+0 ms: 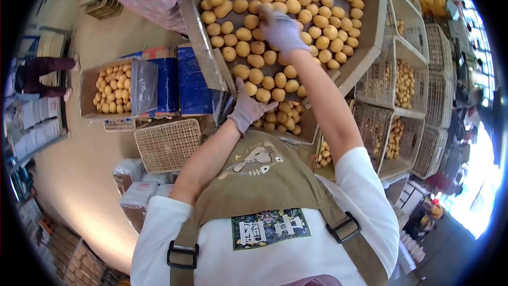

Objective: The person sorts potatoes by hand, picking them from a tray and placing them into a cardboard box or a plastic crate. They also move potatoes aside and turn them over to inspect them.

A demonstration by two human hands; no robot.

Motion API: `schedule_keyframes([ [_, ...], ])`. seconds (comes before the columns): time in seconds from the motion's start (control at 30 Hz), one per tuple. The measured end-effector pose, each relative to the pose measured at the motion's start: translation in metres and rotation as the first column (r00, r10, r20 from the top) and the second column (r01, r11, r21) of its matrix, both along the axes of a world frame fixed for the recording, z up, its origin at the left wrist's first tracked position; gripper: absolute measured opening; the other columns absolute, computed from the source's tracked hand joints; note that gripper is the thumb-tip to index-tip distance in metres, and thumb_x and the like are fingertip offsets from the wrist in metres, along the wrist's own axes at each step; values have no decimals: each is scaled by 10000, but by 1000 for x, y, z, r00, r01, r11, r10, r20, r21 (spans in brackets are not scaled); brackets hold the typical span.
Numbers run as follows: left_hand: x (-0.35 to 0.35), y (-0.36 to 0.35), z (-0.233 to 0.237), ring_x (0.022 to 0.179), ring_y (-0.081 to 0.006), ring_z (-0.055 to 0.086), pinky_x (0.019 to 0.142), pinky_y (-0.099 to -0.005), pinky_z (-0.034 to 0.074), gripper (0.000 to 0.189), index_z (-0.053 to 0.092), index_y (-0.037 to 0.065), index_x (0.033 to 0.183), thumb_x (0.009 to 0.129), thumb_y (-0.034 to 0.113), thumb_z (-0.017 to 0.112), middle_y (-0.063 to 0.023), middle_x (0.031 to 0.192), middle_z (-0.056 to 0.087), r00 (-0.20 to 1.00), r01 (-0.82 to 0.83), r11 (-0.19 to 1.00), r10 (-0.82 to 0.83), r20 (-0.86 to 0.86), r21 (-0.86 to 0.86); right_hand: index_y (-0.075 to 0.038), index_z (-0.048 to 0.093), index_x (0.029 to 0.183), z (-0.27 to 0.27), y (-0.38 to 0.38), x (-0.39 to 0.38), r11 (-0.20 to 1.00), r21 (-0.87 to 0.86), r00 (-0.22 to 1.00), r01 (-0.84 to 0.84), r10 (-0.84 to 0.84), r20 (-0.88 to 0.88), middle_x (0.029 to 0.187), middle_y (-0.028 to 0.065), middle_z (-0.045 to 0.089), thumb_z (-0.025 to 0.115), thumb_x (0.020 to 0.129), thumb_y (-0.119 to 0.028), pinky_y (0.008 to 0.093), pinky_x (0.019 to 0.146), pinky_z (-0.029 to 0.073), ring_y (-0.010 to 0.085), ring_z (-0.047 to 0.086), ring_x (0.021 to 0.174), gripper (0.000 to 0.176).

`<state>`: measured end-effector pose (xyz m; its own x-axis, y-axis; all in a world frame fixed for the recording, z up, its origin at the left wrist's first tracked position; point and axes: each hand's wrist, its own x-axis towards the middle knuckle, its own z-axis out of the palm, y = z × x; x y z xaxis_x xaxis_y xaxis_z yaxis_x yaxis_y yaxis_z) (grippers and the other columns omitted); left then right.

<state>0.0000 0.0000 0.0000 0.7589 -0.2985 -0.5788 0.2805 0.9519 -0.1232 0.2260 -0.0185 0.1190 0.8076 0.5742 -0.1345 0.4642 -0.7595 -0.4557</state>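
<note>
Far left: a cardboard box [87, 89] is parked on the floor, packed with small yellow fruit, its plastic liner folded open.
Next over: blue cartons [182, 79] are laid flat beside the box. There's some print on them, but none of it can be read.
Below those: a wicker tray [166, 145] is set on the floor.
Up top: another person's pink sleeve [159, 8] is seen at the tray's corner.
Left hand [246, 108]: gloved, with the fingers splayed wide. It's rested on the fruit at the low end of the tray, and nothing is gripped.
Yellow fruits [248, 34]: piled all over the sloped sorting tray [203, 47], straight ahead.
Right hand [283, 32]: gloved and laid palm-down on the pile mid-tray, well apart from the left. It's too blurred to tell whether a fruit is gripped.
Apron [264, 180]: a cartoon animal is printed on it. Lower down, two white characters on a dark floral patch [270, 228] can't be read for sure.
Right side: mesh baskets [381, 82] are stacked up, some with fruit inside.
</note>
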Motion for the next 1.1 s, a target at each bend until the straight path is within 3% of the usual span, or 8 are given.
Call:
schedule_keyframes([
  [0.07,-2,13,6,1433,-357,319,1094,-649,334,1015,239,221,1533,782,876,432,-92,1580,278,999,33,999,-34,25,24,-212,513,1277,19,35,-13,926,-364,989,99,-53,136,1146,124,682,612,923,-129,514,860,524,320,674,1054,376],
  [0.37,4,1,7,1373,-416,378,1080,-628,372,1055,232,158,1534,785,878,417,-124,1552,309,998,60,998,-60,15,16,-176,471,1305,14,22,10,950,-204,936,237,-280,-214,1188,152,674,581,944,-215,492,863,528,336,669,1084,380],
  [0.53,3,3,6,1389,-445,344,1104,-657,311,1024,244,163,1536,807,868,383,-121,1558,308,998,41,998,-43,-35,-53,-229,447,1333,-4,29,1,926,-308,976,218,-204,78,1142,119,672,644,867,-325,440,826,542,298,665,1055,515],
  [0.83,5,1,21,1458,-390,263,1140,-663,220,967,268,207,1543,829,854,350,-71,1599,274,999,31,999,-32,17,33,-179,656,1127,37,-117,-27,907,339,846,-249,33,532,1007,87,696,736,800,-215,365,689,550,282,682,828,338],
  [0.93,7,2,25,1467,-383,247,1147,-662,204,960,264,211,1546,833,845,367,-65,1606,262,999,23,1000,-23,-29,8,-65,632,1186,38,-261,16,704,486,689,517,-680,252,987,142,678,727,820,-226,390,774,542,305,665,852,411],
  [0.97,7,1,27,1467,-382,246,1147,-663,202,959,260,212,1548,835,842,374,-61,1608,258,999,17,1000,-17,-45,-3,-43,599,1268,51,-285,12,788,195,373,584,-474,798,967,159,665,706,845,-266,417,819,533,335,651,868,490],
  [1.03,7,0,18,1462,-354,262,1117,-673,255,990,250,228,1544,801,860,422,-60,1607,242,998,48,999,-48,34,14,-44,603,1287,63,-282,2,816,181,377,548,-435,818,998,168,681,660,876,-274,426,874,517,327,657,920,474],
  [1.1,8,-1,17,1463,-366,256,1122,-671,251,1013,238,219,1549,792,867,421,-66,1610,234,999,42,999,-41,18,-28,-46,625,1242,55,-246,-12,812,88,784,577,-580,218,1059,170,693,624,899,-354,410,900,510,325,665,990,461],
])
